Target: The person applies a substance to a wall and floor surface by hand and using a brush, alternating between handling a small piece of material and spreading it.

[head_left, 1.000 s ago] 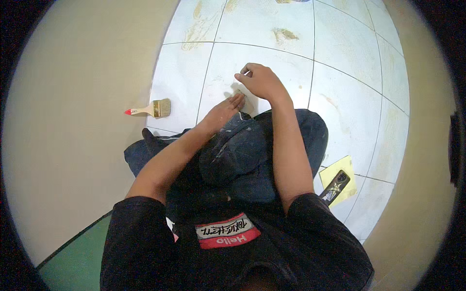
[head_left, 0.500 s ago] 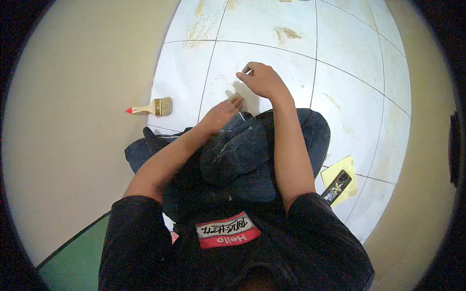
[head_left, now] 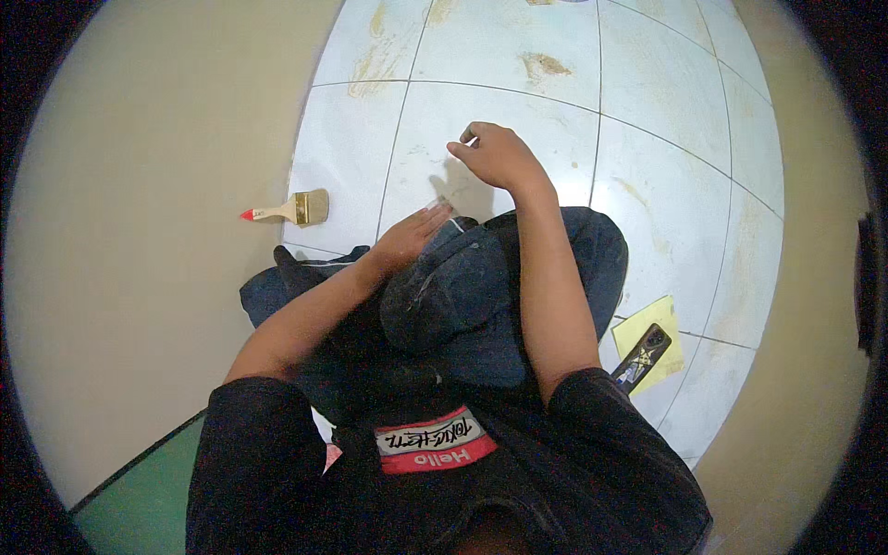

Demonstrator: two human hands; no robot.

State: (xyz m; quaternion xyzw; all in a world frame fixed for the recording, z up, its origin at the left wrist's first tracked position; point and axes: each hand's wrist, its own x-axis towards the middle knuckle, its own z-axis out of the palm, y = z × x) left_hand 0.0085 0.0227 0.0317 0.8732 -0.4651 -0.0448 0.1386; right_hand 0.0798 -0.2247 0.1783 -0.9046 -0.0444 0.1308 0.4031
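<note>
Head view looks straight down on a person sitting on a white tiled floor [head_left: 647,83], legs in dark jeans folded under them. Right hand [head_left: 495,155] is out in front over the tiles, fingers curled in and pinching something small and pale at the tips; it's too tiny to say what it is, so I can't really tell if it's a proper grip or just a loose fist. Left hand [head_left: 407,236] lies flat with the fingers stretched out and released, resting at the edge of the knee, right by a small clear-looking strip [head_left: 442,205] on the floor that pokes out just past the fingertips. Can't tell if the hand actually touches it.

Off to the person's left, well apart from both hands, a paint brush [head_left: 289,210] with a pale wooden handle and a red tip lies on the tile next to the beige wall [head_left: 139,231]. On the right side, near the hip, a dark phone [head_left: 640,356] sits on top of a yellow sheet [head_left: 668,324]. Tiles have brownish smears [head_left: 546,65] further out.
</note>
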